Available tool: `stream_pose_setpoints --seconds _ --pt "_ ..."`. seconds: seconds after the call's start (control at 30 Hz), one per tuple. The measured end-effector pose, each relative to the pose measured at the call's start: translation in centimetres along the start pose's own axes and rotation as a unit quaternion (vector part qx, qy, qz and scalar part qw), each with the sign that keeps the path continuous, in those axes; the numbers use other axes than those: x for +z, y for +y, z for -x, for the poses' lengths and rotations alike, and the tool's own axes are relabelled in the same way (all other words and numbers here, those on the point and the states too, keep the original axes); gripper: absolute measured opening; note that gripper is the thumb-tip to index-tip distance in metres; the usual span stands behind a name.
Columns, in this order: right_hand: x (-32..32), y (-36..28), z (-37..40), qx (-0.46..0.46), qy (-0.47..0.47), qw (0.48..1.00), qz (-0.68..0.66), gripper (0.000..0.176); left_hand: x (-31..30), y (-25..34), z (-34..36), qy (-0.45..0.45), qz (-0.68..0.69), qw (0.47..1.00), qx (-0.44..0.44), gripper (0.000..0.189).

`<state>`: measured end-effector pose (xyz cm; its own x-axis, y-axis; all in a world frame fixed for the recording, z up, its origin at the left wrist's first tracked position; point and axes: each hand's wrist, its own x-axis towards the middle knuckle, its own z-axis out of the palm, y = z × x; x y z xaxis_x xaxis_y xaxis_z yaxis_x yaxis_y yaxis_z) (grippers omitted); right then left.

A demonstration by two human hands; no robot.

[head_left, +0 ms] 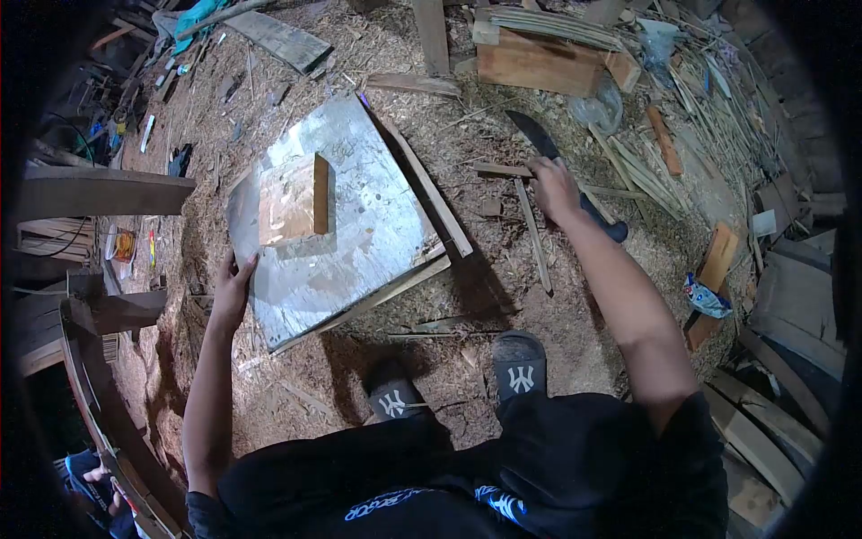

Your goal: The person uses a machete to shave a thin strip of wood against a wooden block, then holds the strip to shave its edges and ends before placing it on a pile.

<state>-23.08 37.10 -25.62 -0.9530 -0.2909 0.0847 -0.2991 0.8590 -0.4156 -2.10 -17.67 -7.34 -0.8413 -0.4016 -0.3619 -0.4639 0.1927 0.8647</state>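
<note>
My left hand (235, 286) grips the left edge of a tilted, metal-faced board (377, 211), thumb on top and the other fingers partly hidden. A square wooden block (292, 199) lies on that board. To the right, my right hand (554, 187) is closed around a short wooden strip (501, 169), low over the ground. A machete (534, 135) lies beneath or just beside this hand, its dark blade pointing away and its black handle showing past the wrist. Another thin strip (534, 238) and a small wood chip (491, 207) lie near the fingers.
Sawdust and shavings cover the ground (431, 368). A wooden box (539, 63) with slats on top stands at the back. Bundled strips (646, 175) lie right, near a blue-and-white packet (707, 296). Timber beams (108, 193) jut in from the left. A person's hand (97, 472) shows lower left.
</note>
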Motion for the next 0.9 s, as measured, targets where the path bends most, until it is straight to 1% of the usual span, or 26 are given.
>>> stream_pose_setpoints --seconds 0.07,0.13,0.17,0.27,0.33,0.37,0.43,0.5,0.53,0.57,0.63,0.67,0.7,0.77,0.8,0.87,0.9 --pt "-0.2 -0.4 0.1 -0.011 -0.011 1.000 0.009 0.030 0.2 0.3 0.2 0.002 0.003 1.000 0.000 0.054" --pt "0.3 -0.4 0.1 -0.029 -0.030 0.995 0.094 0.025 0.3 0.2 0.2 0.005 0.008 1.000 -0.003 0.055" --pt "0.3 -0.3 0.2 -0.029 -0.031 0.995 0.095 0.025 0.1 0.0 0.1 0.011 0.003 1.000 -0.012 0.057" --pt "-1.3 -0.8 0.3 -0.025 -0.027 0.997 0.066 0.028 -0.2 -0.4 -0.1 0.012 0.002 1.000 -0.018 0.059" --pt "-2.4 -0.4 0.2 -0.009 0.064 0.996 -0.055 0.023 -0.5 -0.6 -0.3 0.008 0.005 1.000 -0.015 0.061" --pt "-2.9 0.1 -0.1 -0.009 0.064 0.996 -0.055 0.023 -0.6 -0.7 -0.4 0.016 0.001 1.000 -0.014 0.062" --pt "-4.3 1.1 -0.8 0.015 0.203 0.962 -0.182 0.021 -0.6 -0.7 -0.3 0.024 -0.002 1.000 -0.013 0.063" --pt "-7.2 1.2 -0.7 0.142 0.176 0.933 -0.282 0.018 -0.6 -0.3 -0.2 -0.004 -0.005 1.000 -0.010 0.066" --pt "-8.1 1.3 -1.0 0.159 0.182 0.866 -0.438 0.017 -0.8 -0.5 -0.3 -0.006 -0.004 1.000 -0.010 0.066" --pt "-8.7 1.2 -1.2 0.160 0.182 0.867 -0.436 0.017 -1.0 -0.7 -0.5 -0.004 -0.004 1.000 -0.015 0.067" --pt "-10.6 0.8 -1.5 0.178 0.200 0.771 -0.577 0.020 -0.5 -0.4 -0.3 -0.002 0.000 1.000 -0.018 0.067" --pt "-11.3 0.4 -1.2 0.177 0.202 0.766 -0.584 0.025 -0.3 -0.2 -0.1 0.001 0.007 1.000 -0.017 0.067" --pt "-11.5 0.2 -1.1 0.177 0.204 0.767 -0.583 0.025 -0.1 0.1 0.0 0.004 0.013 1.000 -0.016 0.066" --pt "-11.8 -0.2 -1.0 0.186 0.197 0.743 -0.612 0.025 -0.3 -0.1 -0.2 -0.006 0.025 1.000 -0.013 0.065" --pt "-12.0 -0.7 -0.9 0.184 0.197 0.742 -0.613 0.025 -0.2 0.1 -0.1 -0.016 0.021 1.000 -0.016 0.063" --pt "-12.6 -1.7 -0.8 0.161 0.171 0.723 -0.650 0.025 -0.2 0.4 -0.1 -0.025 0.017 0.999 -0.017 0.062" --pt "-13.0 -2.2 -0.8 0.159 0.170 0.722 -0.651 0.025 0.0 0.4 -0.1 -0.015 0.017 1.000 -0.014 0.060"
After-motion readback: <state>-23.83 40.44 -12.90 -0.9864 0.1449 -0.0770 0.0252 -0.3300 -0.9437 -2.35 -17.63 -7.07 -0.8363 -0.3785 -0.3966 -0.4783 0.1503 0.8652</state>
